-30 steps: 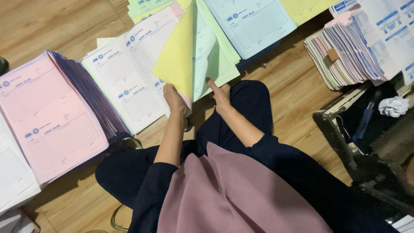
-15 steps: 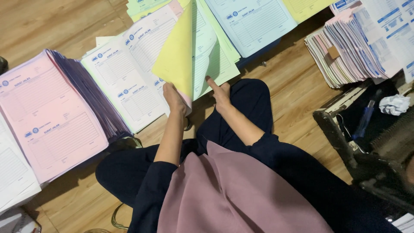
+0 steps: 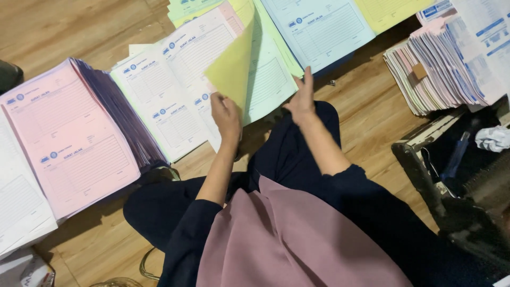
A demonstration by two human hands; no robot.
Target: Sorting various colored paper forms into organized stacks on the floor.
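Note:
My left hand (image 3: pixel 226 118) pinches the lower edge of a yellow sheet (image 3: pixel 232 69) and holds it lifted off a light green form stack (image 3: pixel 271 79). My right hand (image 3: pixel 302 98) hovers just to the right with fingers spread, at the near edge of the green stack, holding nothing. A white form stack (image 3: pixel 170 95) lies to the left of my left hand. Beyond it lies a pink form stack (image 3: pixel 69 133) with dark sheet edges fanned on its right side.
A pale blue form stack (image 3: pixel 319 26) and another yellow stack (image 3: pixel 388 10) lie further away on the wooden floor (image 3: pixel 366 111). A fanned pile of mixed forms (image 3: pixel 441 69) sits at right, above a dark open case (image 3: pixel 457 175). White sheets (image 3: pixel 18 202) lie at far left.
The yellow sheet has bent further to the left in my left hand. My right hand has lifted and spread its fingers beside the green stack.

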